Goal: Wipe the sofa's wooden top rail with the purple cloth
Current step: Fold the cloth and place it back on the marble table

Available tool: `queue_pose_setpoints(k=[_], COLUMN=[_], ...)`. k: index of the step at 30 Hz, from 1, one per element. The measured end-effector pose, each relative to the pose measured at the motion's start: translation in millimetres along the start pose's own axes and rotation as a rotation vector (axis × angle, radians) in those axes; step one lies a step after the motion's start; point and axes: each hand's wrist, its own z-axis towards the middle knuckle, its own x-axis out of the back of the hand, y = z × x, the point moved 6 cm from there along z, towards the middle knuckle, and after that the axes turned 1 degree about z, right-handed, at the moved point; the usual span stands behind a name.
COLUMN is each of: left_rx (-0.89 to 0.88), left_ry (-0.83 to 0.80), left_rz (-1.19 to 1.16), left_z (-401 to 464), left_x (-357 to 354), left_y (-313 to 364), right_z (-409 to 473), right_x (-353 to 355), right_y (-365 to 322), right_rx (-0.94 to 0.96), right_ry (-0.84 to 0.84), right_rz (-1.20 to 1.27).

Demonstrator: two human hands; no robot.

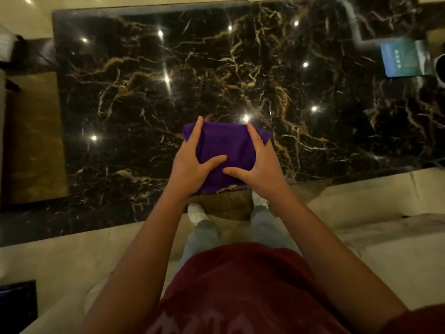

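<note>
A folded purple cloth (225, 145) lies near the front edge of a black marble table (149, 75). My left hand (190, 162) grips its left side, fingers along the edge and thumb on top. My right hand (258, 162) grips its right side the same way. The two thumbs almost meet over the cloth's near half. Cream sofa cushions (385, 227) lie below and beside me. No wooden top rail is in view.
A teal booklet (401, 59) lies at the table's far right, beside a dark round object at the frame edge. Brown floor shows to the left of the table. My legs and white shoes stand between sofa and table.
</note>
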Motion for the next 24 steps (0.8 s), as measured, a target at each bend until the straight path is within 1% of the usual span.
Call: queue_pose_setpoints(k=[3,6,11,16,20,24], left_rx=[-0.017,-0.006,0.061,0.159,0.206,0.183], left_ry=[-0.017,-0.034,-0.133,-0.209,-0.248,-0.228], left_rz=[0.103,0.182,0.222,0.279,0.337,0.414], left_z=[23,50,107,160,199,227], left_x=[-51,-116,-255,-391,-461,-515], left_y=[6,15,19,12,6,-10], right_z=[9,26,71,118,153,175], right_x=[22,50,109,149,170,175], right_y=[47,108,239,370,437,493], right_rx=[-0.028,-0.062,-0.104,-0.129,-0.144,-0.183], right_ry=[0.032,0.047,0.005,-0.066,-0.114,-0.139], right_rz=[-0.057,-0.122,-0.236,-0.346,-0.436,-0.498])
